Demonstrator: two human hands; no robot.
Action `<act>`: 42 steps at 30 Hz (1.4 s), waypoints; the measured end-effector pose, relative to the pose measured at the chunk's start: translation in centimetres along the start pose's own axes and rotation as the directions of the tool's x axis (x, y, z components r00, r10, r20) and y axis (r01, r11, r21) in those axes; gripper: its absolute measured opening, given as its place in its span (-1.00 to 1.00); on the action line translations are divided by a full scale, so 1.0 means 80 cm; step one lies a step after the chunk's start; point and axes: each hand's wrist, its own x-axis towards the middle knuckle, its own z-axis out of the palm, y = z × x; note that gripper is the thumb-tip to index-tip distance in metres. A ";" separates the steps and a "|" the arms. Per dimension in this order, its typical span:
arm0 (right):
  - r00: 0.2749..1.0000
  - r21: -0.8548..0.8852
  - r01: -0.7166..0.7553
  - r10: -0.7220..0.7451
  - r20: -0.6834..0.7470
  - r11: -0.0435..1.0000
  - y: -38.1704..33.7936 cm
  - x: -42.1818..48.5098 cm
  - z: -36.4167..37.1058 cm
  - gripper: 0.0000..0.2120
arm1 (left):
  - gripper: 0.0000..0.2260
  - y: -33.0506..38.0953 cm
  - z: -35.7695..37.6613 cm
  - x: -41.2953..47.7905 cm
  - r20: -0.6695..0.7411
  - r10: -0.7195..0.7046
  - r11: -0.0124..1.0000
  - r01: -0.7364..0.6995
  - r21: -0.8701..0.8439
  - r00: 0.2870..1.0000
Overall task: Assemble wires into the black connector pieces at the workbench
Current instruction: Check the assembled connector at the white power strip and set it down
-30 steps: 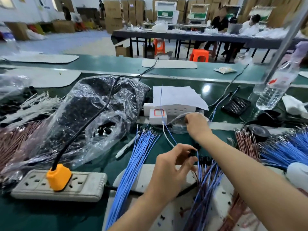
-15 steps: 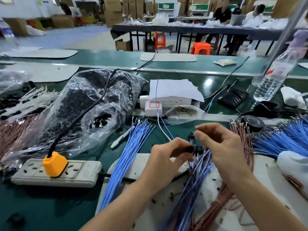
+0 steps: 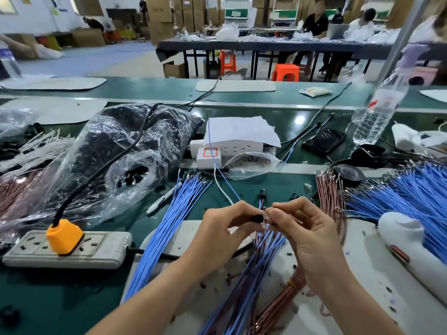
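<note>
Back from the far plastic bag, the right hand now meets the left hand near centre above the tabletop. The left grip pinches a black connector. The right grip pinches a small part against it, over the wire bundle.

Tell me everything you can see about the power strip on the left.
The power strip is a long, grubby off-white plastic block lying flat on the green bench, sockets facing up. An orange plug sits in one of its sockets; its black cable climbs over the clear plastic bag behind. A second black cord leaves the strip's right end.
</note>
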 end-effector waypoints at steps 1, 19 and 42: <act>1.000 0.013 0.007 -0.008 0.012 1.000 0.000 0.000 0.000 -0.88 | -0.81 0.000 0.000 0.000 0.003 0.009 1.000 -0.009 0.006 1.000; 0.993 -0.391 0.095 -0.059 0.104 0.916 -0.003 0.000 -0.016 -0.92 | -0.83 0.008 -0.004 0.000 0.038 0.144 0.954 -0.149 0.262 0.989; 0.919 -0.132 -0.303 0.326 0.224 0.944 0.001 0.008 -0.028 -0.85 | -0.88 0.008 0.003 -0.007 0.245 -0.153 0.927 0.225 -0.301 0.957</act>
